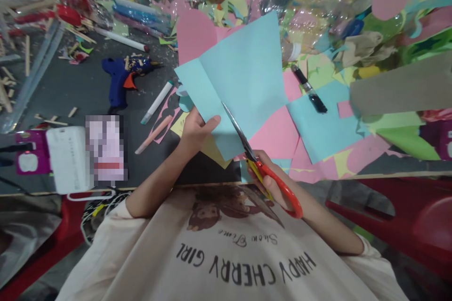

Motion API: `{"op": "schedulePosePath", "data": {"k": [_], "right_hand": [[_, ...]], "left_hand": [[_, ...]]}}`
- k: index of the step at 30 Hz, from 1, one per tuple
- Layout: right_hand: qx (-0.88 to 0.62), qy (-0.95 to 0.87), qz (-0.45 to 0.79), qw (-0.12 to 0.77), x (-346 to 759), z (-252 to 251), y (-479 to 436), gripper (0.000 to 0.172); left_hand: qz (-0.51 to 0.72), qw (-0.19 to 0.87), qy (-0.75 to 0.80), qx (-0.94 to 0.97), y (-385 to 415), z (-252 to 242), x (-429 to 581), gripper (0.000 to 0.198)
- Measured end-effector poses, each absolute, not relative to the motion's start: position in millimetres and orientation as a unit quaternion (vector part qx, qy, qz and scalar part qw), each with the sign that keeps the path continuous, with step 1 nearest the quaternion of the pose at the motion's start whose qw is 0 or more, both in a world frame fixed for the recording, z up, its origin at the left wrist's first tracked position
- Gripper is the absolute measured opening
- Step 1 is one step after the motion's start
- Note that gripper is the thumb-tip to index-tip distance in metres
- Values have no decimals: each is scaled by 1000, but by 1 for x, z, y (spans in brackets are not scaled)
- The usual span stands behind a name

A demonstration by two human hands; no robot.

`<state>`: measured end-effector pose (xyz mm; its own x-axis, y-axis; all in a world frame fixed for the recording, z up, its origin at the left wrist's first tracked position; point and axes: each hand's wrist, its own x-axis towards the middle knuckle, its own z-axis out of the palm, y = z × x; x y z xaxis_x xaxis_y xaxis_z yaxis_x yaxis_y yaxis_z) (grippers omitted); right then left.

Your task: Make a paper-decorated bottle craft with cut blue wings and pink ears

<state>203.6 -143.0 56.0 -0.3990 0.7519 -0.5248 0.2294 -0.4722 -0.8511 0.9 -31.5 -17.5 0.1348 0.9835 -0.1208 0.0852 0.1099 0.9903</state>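
A folded sheet of light blue paper (249, 73) is held up over the table by my left hand (197, 129), thumb on top and the fingers hidden underneath. My right hand (273, 181) grips a pair of scissors (278, 181) with red and yellow handles. Their blades point up and to the left and lie at the paper, close to the fold and near my left thumb. Whether the blades are closed on the paper I cannot tell. Beneath the sheet lie pink paper (194, 33) and yellow paper (215, 150).
To the left are a blue glue gun (118, 77), a white marker (157, 101), a white power bank (68, 160) and loose wooden sticks (7, 89). At right, a black marker (309, 89) rests on paper scraps beside a grey board (402, 84). Plastic packaging crowds the back.
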Motion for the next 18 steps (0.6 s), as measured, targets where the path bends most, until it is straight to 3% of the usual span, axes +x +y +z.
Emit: {"op": "schedulePosePath", "data": {"k": [9, 18], "right_hand": [[-510, -505, 661, 220, 201, 44, -144, 79], [-528, -536, 638, 163, 208, 55, -146, 76]], "left_hand": [[425, 531, 503, 533, -29, -22, -1, 48], [460, 542, 522, 471, -30, -24, 1, 43]]}}
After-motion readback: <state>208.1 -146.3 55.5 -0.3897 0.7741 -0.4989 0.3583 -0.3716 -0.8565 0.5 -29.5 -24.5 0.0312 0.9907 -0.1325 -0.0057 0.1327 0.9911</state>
